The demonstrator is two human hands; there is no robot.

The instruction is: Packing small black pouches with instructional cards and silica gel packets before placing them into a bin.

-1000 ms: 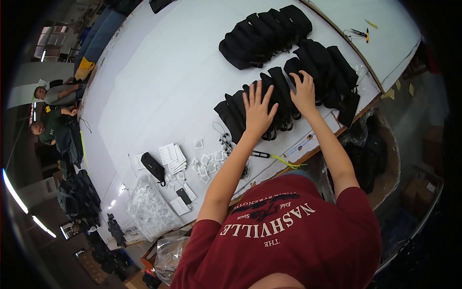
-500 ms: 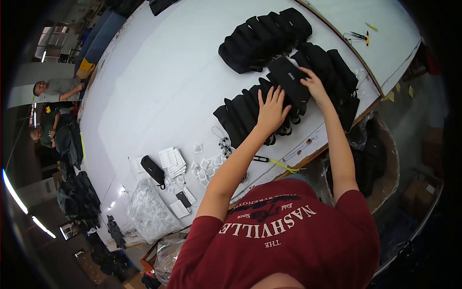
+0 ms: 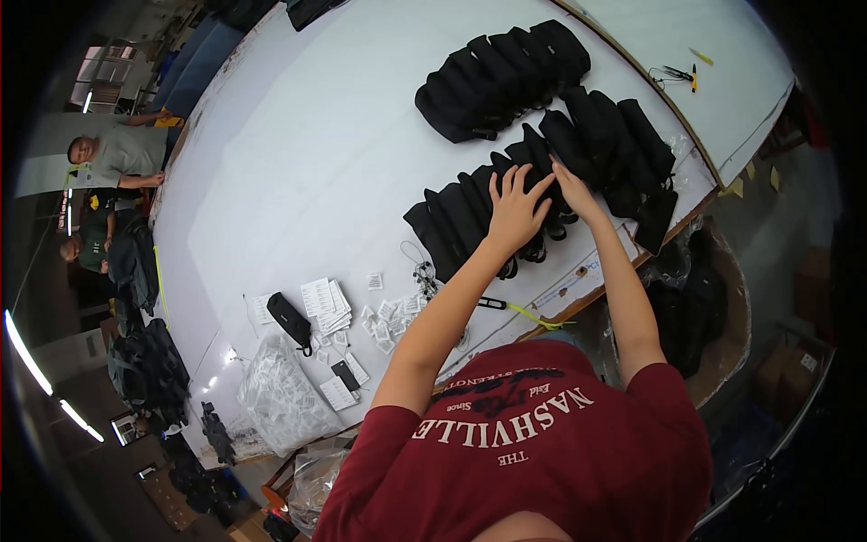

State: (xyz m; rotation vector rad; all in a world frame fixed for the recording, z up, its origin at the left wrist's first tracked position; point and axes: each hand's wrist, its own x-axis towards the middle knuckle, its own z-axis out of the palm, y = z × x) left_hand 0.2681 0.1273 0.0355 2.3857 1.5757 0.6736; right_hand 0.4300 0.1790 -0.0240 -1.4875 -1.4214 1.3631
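Observation:
A row of slim black fabric pouches (image 3: 444,233) stands on edge, packed side by side, on the white table near me. Over the row's right part lies my left hand (image 3: 517,215), its fingers spread on the pouches' upper edges. My right hand (image 3: 576,193) touches the right end of the same row, fingers stretched out flat and close to my left fingertips. A farther row of black pouches (image 3: 501,77) stands behind. To the right, more pouches (image 3: 603,144) sit bunched together. My fingers partly cover the pouches beneath them.
Left of my arm lie a single black pouch (image 3: 289,322), white printed cards (image 3: 327,303), small white packets (image 3: 386,323) and a clear bag of packets (image 3: 282,397). Small tools (image 3: 679,74) rest at far right. Two people stand beyond the table's left edge; one person (image 3: 126,155) leans in.
The pouch that my right hand was holding flat has come upright against the row's right end. My right hand has moved down and left, nearer my left hand. A person at left has shifted.

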